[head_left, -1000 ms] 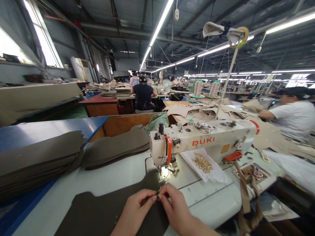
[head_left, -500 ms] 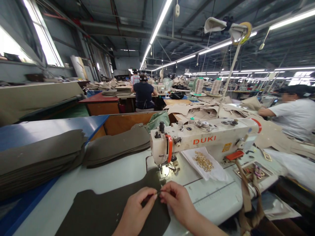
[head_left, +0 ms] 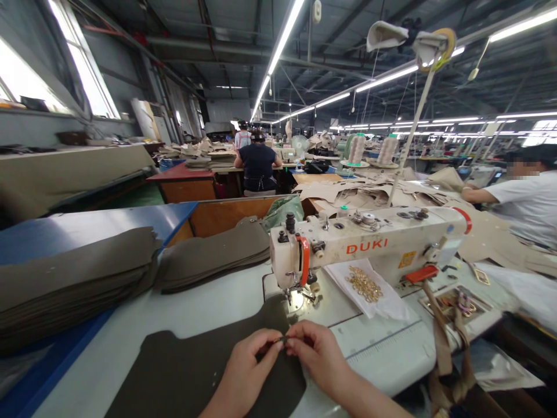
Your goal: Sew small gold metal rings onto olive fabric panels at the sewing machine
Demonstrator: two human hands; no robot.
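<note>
My left hand point(head_left: 249, 368) and my right hand point(head_left: 319, 357) meet in front of the sewing machine point(head_left: 369, 241). Their fingertips pinch a small dark piece point(head_left: 284, 340) between them, too small and covered to identify fully. Beneath them lies a dark olive fabric panel point(head_left: 204, 368), flat on the pale machine table, its far corner reaching close to the presser foot. The machine's lamp lights the needle plate point(head_left: 297, 302). Gold metal rings point(head_left: 364, 283) sit in a heap on a white bag point(head_left: 391, 310) under the machine arm.
Two stacks of dark panels, a nearer stack point(head_left: 73, 278) and a farther stack point(head_left: 217, 252), stand at the left. A tray point(head_left: 476, 296) of small parts and hanging tan straps point(head_left: 441, 342) are at the right. A co-worker point(head_left: 522, 191) sits beyond the machine; other people work farther back.
The camera view has shifted slightly, so the machine and panel appear a little farther right. Both hands keep their pinch, and more of the small dark piece shows between the fingertips.
</note>
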